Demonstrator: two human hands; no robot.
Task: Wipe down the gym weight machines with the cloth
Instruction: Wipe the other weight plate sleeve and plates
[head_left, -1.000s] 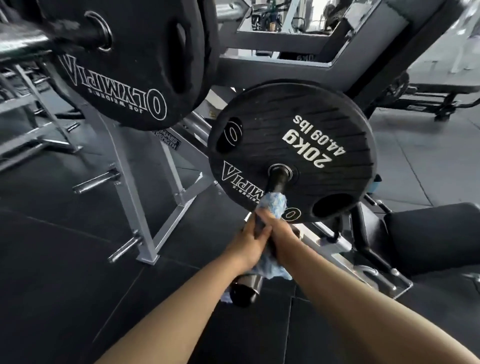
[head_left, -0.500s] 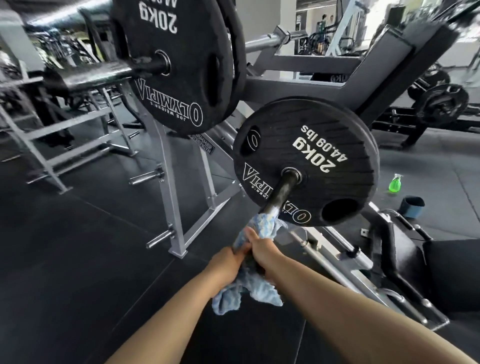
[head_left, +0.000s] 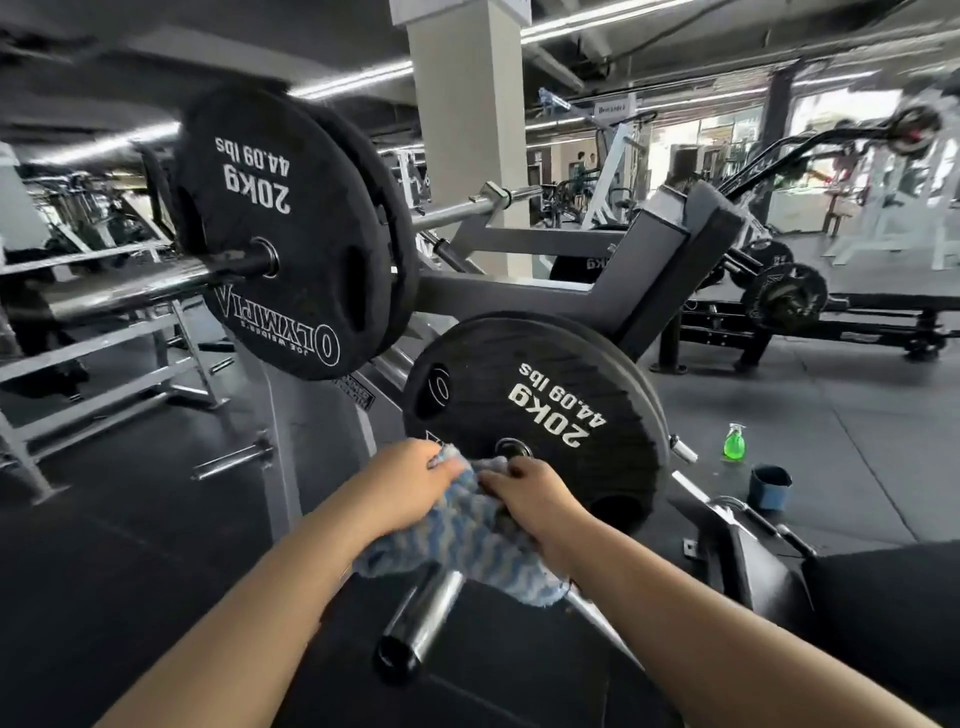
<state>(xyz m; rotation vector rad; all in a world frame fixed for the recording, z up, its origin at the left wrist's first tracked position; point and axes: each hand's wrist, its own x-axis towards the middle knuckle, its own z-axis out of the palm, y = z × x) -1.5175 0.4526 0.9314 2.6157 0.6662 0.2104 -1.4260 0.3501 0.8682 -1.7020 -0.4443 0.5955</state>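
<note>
The cloth (head_left: 462, 535) is mottled blue and white in a wavy, zigzag weave. Both weight plates, the lower weight plate (head_left: 545, 415) and the upper weight plate (head_left: 270, 234), are black with white lettering. The sleeve peg (head_left: 421, 618) is shiny chrome. The machine frame (head_left: 519, 299) is grey. On the dark grey floor (head_left: 779, 410) stand a bright green spray bottle (head_left: 734, 443) and a blue cup (head_left: 769, 486).

Two bare forearms reach in from the lower edge, ending in a left hand (head_left: 410, 480) and right hand (head_left: 535, 501). No sleeves, gloves, watch or rings show.
</note>
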